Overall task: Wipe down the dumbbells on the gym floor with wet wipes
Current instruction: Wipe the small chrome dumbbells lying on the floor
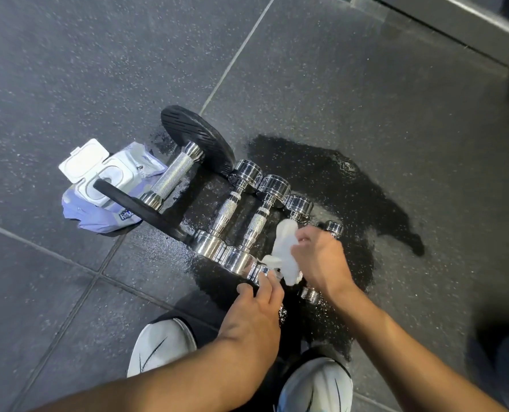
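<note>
Several chrome dumbbells lie side by side on the dark rubber floor. My right hand (pixel 318 257) grips a white wet wipe (pixel 286 251) wrapped around the handle of the third chrome dumbbell (pixel 299 205). My left hand (pixel 257 304) holds that dumbbell's near head (pixel 259 273). Two larger chrome dumbbells (pixel 226 209) (pixel 257 221) lie to its left. A big dumbbell with black plates (pixel 173 176) is furthest left. The smallest chrome dumbbell (pixel 335 227) sits to the right, mostly hidden by my right hand.
An open wet wipe pack (pixel 104 176) with its white lid up lies left of the black-plated dumbbell. A wet dark patch (pixel 351 188) spreads over the floor around the dumbbells. My two white shoes (pixel 161 346) (pixel 315 385) stand near. A grey ledge (pixel 455 28) runs along the top right.
</note>
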